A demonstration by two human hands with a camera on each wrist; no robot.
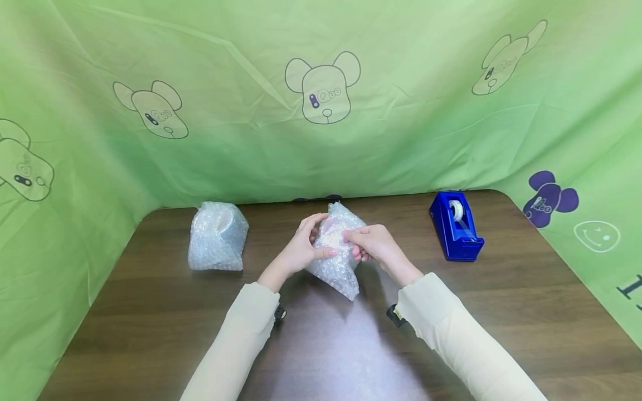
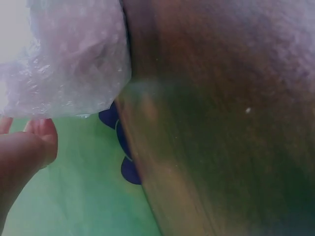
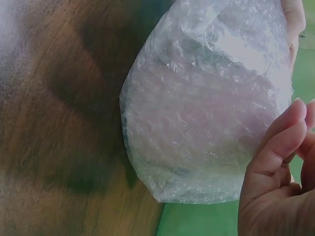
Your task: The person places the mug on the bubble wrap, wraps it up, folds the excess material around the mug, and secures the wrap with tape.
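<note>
A bundle in clear bubble wrap (image 1: 335,273) is held just above or on the table between the two hands; what lies inside shows only as a faint pinkish patch. Along its left side the left hand (image 1: 301,248) grips it, thumb on the near face and fingers behind. From the right, the right hand (image 1: 373,243) pinches at the upper surface with thumb and forefinger, the other fingers curled under. The right wrist view shows those fingertips (image 3: 290,120) at the wrap's edge. Whether a strip of tape lies between them, I cannot tell.
A second bubble-wrapped bundle (image 1: 218,236) stands on the wooden table (image 1: 150,334) at the left. Near the right back edge is a blue tape dispenser (image 1: 455,227) with a roll in it. Green printed cloth (image 1: 241,156) hangs behind the table and at both sides.
</note>
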